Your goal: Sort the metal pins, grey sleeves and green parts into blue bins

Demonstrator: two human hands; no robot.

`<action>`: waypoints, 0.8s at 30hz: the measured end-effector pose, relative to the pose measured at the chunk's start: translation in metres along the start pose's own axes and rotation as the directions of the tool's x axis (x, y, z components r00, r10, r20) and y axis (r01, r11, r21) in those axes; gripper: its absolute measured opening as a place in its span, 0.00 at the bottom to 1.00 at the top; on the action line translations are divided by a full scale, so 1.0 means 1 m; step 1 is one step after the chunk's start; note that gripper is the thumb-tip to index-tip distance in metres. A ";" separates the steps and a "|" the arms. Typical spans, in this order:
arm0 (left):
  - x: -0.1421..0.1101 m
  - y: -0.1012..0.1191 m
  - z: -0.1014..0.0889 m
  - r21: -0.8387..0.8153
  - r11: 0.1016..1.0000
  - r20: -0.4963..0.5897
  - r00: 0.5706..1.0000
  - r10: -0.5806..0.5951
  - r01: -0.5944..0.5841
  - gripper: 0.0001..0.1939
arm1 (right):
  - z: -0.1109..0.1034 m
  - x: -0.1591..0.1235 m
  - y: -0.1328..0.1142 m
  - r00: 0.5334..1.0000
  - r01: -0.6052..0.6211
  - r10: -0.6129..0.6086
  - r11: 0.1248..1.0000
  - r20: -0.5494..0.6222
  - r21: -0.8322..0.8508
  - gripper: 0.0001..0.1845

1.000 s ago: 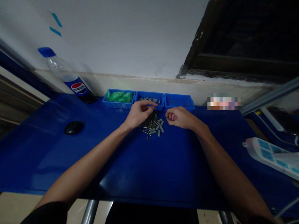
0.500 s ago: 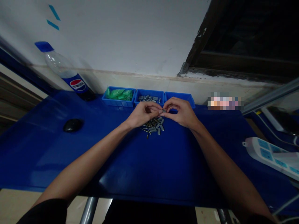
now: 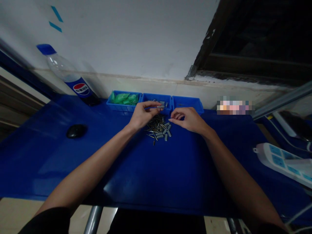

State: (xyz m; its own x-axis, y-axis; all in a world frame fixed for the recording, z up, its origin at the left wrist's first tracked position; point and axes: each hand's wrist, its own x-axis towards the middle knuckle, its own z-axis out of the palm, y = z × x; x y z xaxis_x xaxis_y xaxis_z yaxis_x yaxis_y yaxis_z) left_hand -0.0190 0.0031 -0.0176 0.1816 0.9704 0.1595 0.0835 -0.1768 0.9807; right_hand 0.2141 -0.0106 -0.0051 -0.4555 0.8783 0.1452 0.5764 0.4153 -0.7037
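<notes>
Bins [image 3: 122, 107] hold green plastic [image 3: 124, 98], cylinders [image 3: 166, 104]; left grip [image 3: 159, 107] pinching part [image 3: 161, 106], right grip [image 3: 170, 117] slightly open.

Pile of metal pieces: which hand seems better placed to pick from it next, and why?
Probably the right hand: beside the pile, its fingertips look free, while the left hand appears to pinch a small metal piece.

1. The small metal piece [image 3: 161, 106] at the left hand [image 3: 144, 114] is too small to identify; its near end is hidden by the fingers.
2. The left hand covers part of the middle bin [image 3: 168, 110].
3. The right hand [image 3: 183, 119] hides some of the bin behind it [image 3: 200, 105]; its curled fingers obscure any contents.
4. Beyond and right of that hand, pixelation masks a patch [image 3: 234, 105].
5. Farther right, the frame cuts off the power strip [image 3: 280, 160].
</notes>
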 end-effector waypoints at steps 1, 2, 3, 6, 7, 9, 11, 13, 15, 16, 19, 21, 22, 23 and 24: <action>0.001 -0.001 0.000 -0.014 1.000 -0.020 1.000 -0.002 0.002 0.17 | 0.000 0.000 0.002 1.000 0.000 0.001 0.999 0.015 -0.032 0.04; 0.001 -0.002 -0.001 -0.028 1.000 -0.035 0.999 -0.003 0.002 0.18 | 0.001 0.000 0.003 1.000 0.007 -0.006 0.998 0.027 -0.062 0.03; 0.001 -0.003 -0.001 -0.039 0.999 -0.045 0.999 -0.002 0.000 0.20 | 0.002 0.000 0.005 0.999 0.026 -0.023 0.995 0.040 -0.091 0.04; 0.002 -0.003 -0.001 -0.039 0.999 -0.056 0.998 0.015 -0.017 0.21 | 0.005 -0.001 0.008 0.987 0.133 -0.118 0.981 0.110 -0.143 0.10; 0.002 -0.003 -0.001 -0.031 0.999 -0.051 0.998 0.022 -0.023 0.20 | 0.006 -0.001 0.008 0.979 0.167 -0.146 0.975 0.143 -0.145 0.12; 0.001 -0.002 0.000 -0.005 1.000 -0.030 0.999 0.029 -0.029 0.16 | 0.007 -0.002 0.009 0.961 0.212 -0.182 0.968 0.207 -0.137 0.14; 0.001 0.001 0.000 0.030 0.999 -0.001 1.000 0.031 -0.031 0.12 | 0.006 -0.002 0.009 0.951 0.215 -0.178 0.968 0.251 -0.129 0.13; -0.001 0.003 0.000 0.055 0.998 0.022 0.999 0.038 -0.040 0.11 | 0.004 -0.003 0.007 0.953 0.191 -0.155 0.975 0.261 -0.117 0.13; -0.002 0.005 0.000 0.064 0.997 0.034 0.998 0.051 -0.053 0.10 | 0.002 -0.004 0.005 0.957 0.163 -0.133 0.981 0.257 -0.101 0.14; -0.002 0.006 0.000 0.067 0.996 0.037 0.998 0.057 -0.060 0.10 | 0.001 -0.004 0.003 0.957 0.155 -0.126 0.983 0.260 -0.093 0.14; -0.003 0.007 0.001 0.069 0.995 0.042 0.997 0.067 -0.069 0.10 | 0.000 -0.005 0.000 0.940 0.161 -0.131 0.984 0.315 -0.071 0.11; -0.003 0.007 0.002 0.067 0.995 0.046 0.997 0.067 -0.070 0.10 | 0.000 -0.005 0.000 0.929 0.156 -0.126 0.986 0.347 -0.061 0.09; -0.004 0.008 0.002 0.068 0.995 0.049 0.997 0.064 -0.067 0.10 | 0.000 -0.005 0.001 0.928 0.148 -0.118 0.987 0.354 -0.057 0.09; -0.004 0.008 0.003 0.072 0.995 0.052 0.997 0.059 -0.063 0.10 | 0.001 -0.005 0.002 0.929 0.137 -0.109 0.989 0.354 -0.053 0.09; -0.004 0.008 0.003 0.075 0.995 0.055 0.997 0.055 -0.059 0.10 | 0.001 -0.005 0.003 0.930 0.127 -0.102 0.991 0.353 -0.048 0.09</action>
State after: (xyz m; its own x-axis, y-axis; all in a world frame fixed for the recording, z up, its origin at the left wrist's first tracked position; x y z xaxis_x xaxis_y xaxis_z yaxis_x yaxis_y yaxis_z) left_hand -0.0163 -0.0028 -0.0111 0.2393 0.9487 0.2064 0.1460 -0.2454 0.9584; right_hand 0.2176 -0.0144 -0.0087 -0.7217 0.6912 -0.0386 0.5459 0.5340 -0.6456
